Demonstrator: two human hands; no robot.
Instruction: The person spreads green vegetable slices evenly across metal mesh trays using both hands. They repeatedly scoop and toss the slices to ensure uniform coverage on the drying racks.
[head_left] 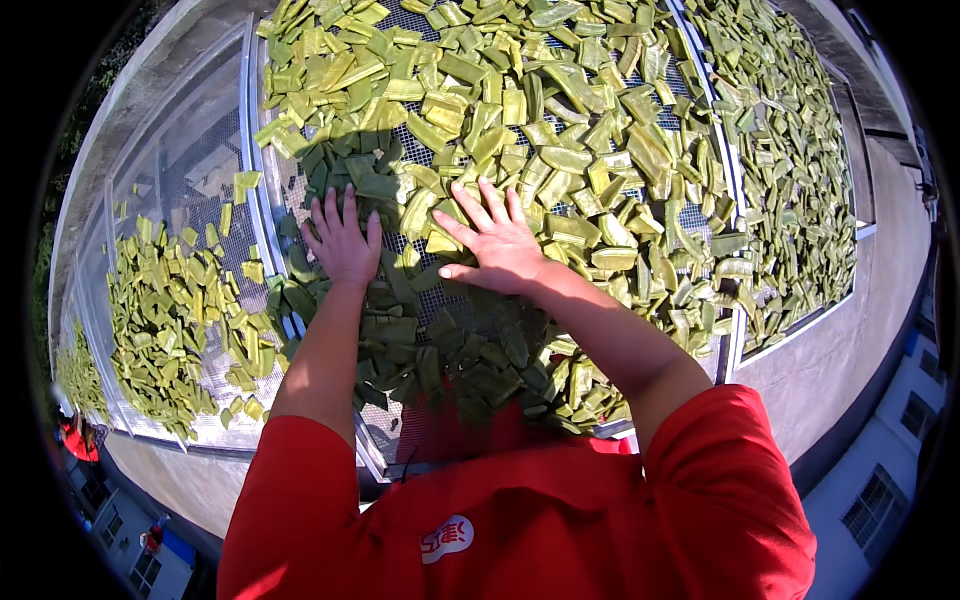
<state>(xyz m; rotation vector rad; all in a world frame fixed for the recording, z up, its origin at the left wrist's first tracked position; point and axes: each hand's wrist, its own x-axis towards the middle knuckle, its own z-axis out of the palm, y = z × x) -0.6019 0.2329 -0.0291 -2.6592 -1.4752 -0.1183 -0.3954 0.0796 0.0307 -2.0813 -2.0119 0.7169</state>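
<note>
Flat, cut green plant pieces (565,160), some yellowish, lie thickly over a mesh drying rack (440,300) in front of me. My left hand (345,242) rests palm down on the pieces near the rack's left rail, its fingers spread. To its right, my right hand (497,245) also lies flat with fingers apart, the thumb pointing left. Neither hand grips a piece. Pieces touch both hands, and what lies under the palms is hidden. My shadow darkens the pieces around and below the hands.
Another mesh rack (205,170) on the left carries a looser heap of green pieces (165,325). Beyond a pale metal rail (722,165), a right-hand rack holds densely spread pieces (790,190). A concrete surface (880,240) borders the racks; buildings (890,460) stand beyond.
</note>
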